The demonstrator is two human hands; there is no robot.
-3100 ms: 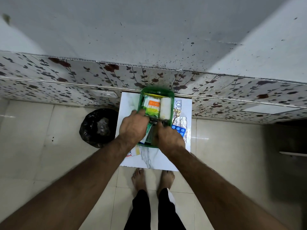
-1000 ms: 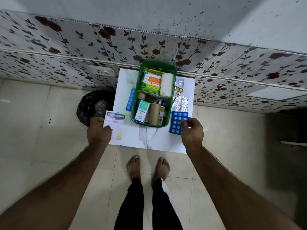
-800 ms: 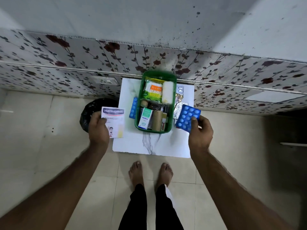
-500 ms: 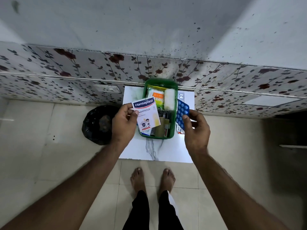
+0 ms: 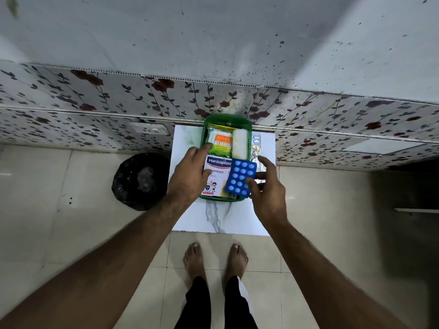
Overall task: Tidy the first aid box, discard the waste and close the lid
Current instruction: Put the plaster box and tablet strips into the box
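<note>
The green first aid box (image 5: 226, 119) stands open on a white marble-patterned board (image 5: 221, 217) by the wall. A pack of cotton buds (image 5: 219, 141) and a white gauze roll (image 5: 239, 143) lie at its far end. My left hand (image 5: 190, 176) presses a white Hansaplast plaster box (image 5: 217, 172) flat onto the contents at the near end, thumb on its face. My right hand (image 5: 267, 186) holds a blue blister strip of pills (image 5: 240, 178) by its right edge, laid over the plaster box. The items underneath are hidden.
A bin lined with a black bag (image 5: 140, 180) stands on the tiled floor left of the board. Silver blister strips (image 5: 256, 144) lie on the board right of the box. My bare feet (image 5: 213, 260) are at the board's near edge. A floral-papered wall runs behind.
Both hands have moved in from the board's sides to the box. The plaster box, held upright half a second ago, now lies flat in it, and the blue strip is laid over it.
</note>
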